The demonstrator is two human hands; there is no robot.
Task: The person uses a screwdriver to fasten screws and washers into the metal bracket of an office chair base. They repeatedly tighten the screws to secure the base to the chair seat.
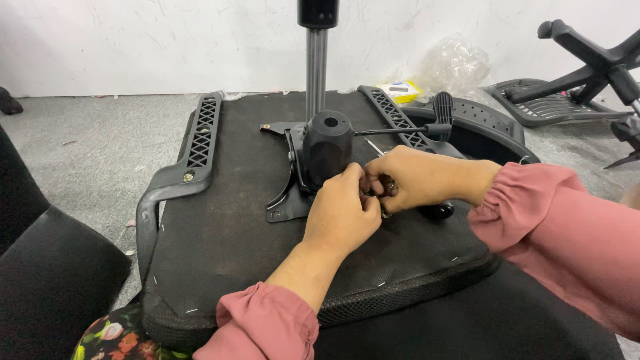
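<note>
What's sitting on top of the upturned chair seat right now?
A black tilt mechanism with its steel gas cylinder standing upright and a lever pointing right. Both hands, left and right, cover its right edge, hiding whatever they grip.

Furniture assembly workshop. Indicated by loose chair parts on grey carpeted floor point(87, 147): overturned seat point(227, 220) near, star-shaped chair base point(593, 63) and black plastic seat shell point(553, 107) far right, crumpled clear plastic wrapping point(453, 63) against scuffed white wall point(167, 40).
</note>
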